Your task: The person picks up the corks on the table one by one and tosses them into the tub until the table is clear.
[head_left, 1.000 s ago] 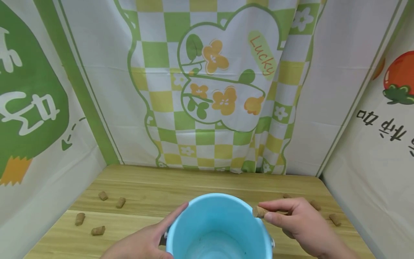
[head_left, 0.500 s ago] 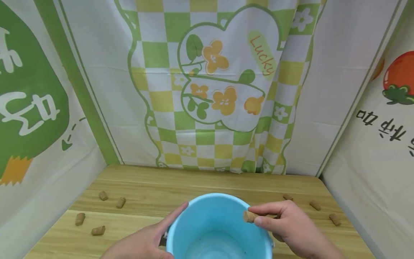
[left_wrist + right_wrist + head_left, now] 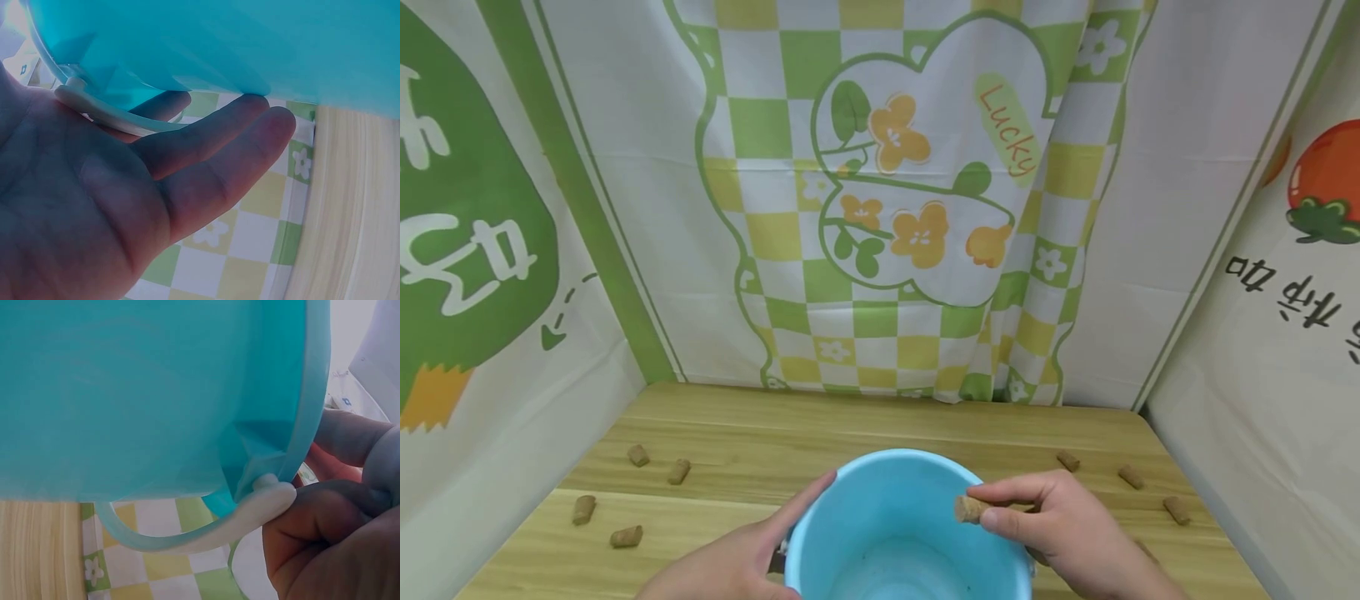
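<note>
A light blue bucket [image 3: 899,463] stands at the front middle in the head view, its inside facing up. My left hand [image 3: 748,546] lies along its left side, with the index finger against the rim. In the left wrist view the fingers [image 3: 215,150] reach out fairly straight, tips at the bucket's outer wall, beside the pale handle [image 3: 112,115]. My right hand [image 3: 1060,521] pinches a short cork [image 3: 972,509] between thumb and fingers over the bucket's right rim. In the right wrist view the rim hides that cork; the handle [image 3: 244,515] hangs below the curled fingers.
Several corks lie on the wooden table [image 3: 760,425]: a group with this cork [image 3: 627,537] on the left, others like this cork [image 3: 1131,476] on the right. A checked cloth [image 3: 895,333] hangs behind, and printed cloth walls flank both sides.
My right hand has moved left with the cork, from the rim's outer edge to over the bucket's opening. The left hand and the bucket stay in place.
</note>
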{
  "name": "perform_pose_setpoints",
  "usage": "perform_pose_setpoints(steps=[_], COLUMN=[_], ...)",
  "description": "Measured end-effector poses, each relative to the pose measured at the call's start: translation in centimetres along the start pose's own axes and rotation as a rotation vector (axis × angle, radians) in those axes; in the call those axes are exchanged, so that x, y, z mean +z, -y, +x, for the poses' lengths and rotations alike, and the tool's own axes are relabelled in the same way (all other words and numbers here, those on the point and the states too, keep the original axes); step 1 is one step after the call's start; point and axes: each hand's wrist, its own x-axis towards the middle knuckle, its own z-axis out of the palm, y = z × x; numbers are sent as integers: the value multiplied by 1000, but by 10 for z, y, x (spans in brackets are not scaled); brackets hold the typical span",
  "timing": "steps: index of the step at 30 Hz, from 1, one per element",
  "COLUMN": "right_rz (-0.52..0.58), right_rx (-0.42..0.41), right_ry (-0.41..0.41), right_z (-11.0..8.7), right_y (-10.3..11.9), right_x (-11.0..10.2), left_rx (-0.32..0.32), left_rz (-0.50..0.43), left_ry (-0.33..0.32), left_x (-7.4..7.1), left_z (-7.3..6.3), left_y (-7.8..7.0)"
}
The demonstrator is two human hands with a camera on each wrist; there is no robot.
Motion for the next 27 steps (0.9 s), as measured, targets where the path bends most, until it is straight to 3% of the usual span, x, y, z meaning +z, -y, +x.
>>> perform_pose_setpoints(steps=[27], right_rz=[-227], right_rx=[-7], right_ry=[-47], right_z=[-1], right_y=[2], right_x=[4], left_rx=[-14], left_rz=[-31], left_ry=[-4], left_x=[1], left_z=[0], left_y=[-1])
